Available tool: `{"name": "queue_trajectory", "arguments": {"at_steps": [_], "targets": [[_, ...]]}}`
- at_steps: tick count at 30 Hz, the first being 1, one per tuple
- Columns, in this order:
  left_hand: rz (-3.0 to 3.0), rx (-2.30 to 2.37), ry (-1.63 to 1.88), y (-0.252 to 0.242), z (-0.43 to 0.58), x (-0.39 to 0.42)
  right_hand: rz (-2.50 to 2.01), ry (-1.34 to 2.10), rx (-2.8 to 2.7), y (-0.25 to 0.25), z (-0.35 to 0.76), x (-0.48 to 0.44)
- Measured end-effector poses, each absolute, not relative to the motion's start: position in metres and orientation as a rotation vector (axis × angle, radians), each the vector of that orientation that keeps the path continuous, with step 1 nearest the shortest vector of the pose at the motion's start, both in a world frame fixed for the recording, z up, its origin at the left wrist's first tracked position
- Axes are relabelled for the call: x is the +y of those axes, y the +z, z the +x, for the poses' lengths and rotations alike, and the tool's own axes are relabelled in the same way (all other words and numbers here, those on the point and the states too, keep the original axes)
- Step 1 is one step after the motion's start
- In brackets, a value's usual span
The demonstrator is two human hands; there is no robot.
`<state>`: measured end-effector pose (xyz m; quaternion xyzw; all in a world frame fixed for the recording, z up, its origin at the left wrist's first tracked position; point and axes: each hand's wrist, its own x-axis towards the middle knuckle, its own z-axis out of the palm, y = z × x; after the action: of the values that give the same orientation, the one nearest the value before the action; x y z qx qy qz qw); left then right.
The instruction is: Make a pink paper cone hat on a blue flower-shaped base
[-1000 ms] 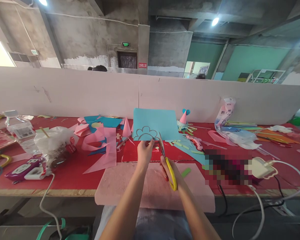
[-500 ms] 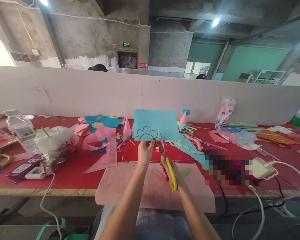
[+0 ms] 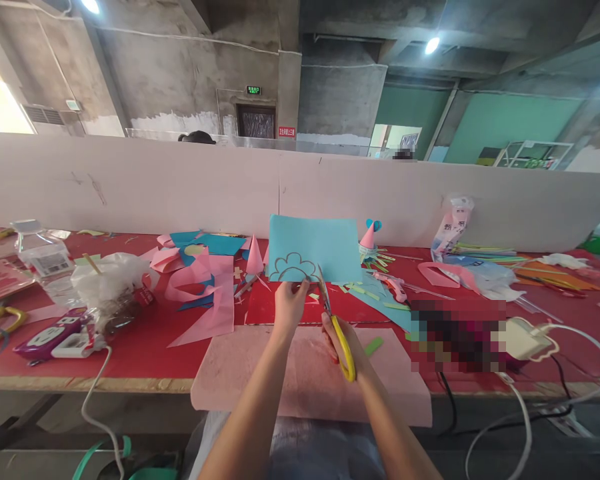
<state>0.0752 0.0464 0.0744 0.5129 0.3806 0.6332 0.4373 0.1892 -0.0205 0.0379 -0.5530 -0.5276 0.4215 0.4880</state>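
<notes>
Below your forearms, a pale pink sheet with rounded corners (image 3: 305, 387) hangs over the table's near edge. Your right hand (image 3: 339, 333) is wrapped around a pair of yellow-handled metal scissors (image 3: 347, 357), blades pointing away and overlapping the lower edge of a light-blue rectangular paper sheet (image 3: 325, 243); whether they bite into it, you cannot tell from here. Your left hand (image 3: 291, 300) pinches that edge between thumb and fingers, holding the sheet raised above the table, just beneath a dark scalloped outline (image 3: 293, 265).

The sheet looks light and fairly stiff, standing without sagging, yet is likely to crease or tear under a hard grip. The plain margin outside the outline seems the kindest place to hold, well apart from the blades.

Beyond, a red tabletop (image 3: 145, 353) carries pink paper offcuts (image 3: 220, 287), a plain pink paper cone (image 3: 254, 257) left of the sheet and a blue-topped pink cone (image 3: 367, 237) to its right. A pale, pencil-marked partition (image 3: 190, 183) closes off the far side; past it rise bare concrete walls (image 3: 340, 100), with a lit green exit sign (image 3: 253, 90) above a dark doorway (image 3: 257, 123).
</notes>
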Motion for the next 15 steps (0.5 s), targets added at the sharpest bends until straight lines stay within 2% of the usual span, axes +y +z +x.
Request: {"name": "queue_trajectory", "arguments": {"at_steps": [8,15], "targets": [[1.442,1.092,1.535,0.075,0.065,0.049,-1.252,1.135,-1.247,0.047,0.191,-0.025],[1.509,1.16,1.504,0.079,0.061,0.048,-1.27,1.058,-1.304,0.038,0.195,-0.019]]}}
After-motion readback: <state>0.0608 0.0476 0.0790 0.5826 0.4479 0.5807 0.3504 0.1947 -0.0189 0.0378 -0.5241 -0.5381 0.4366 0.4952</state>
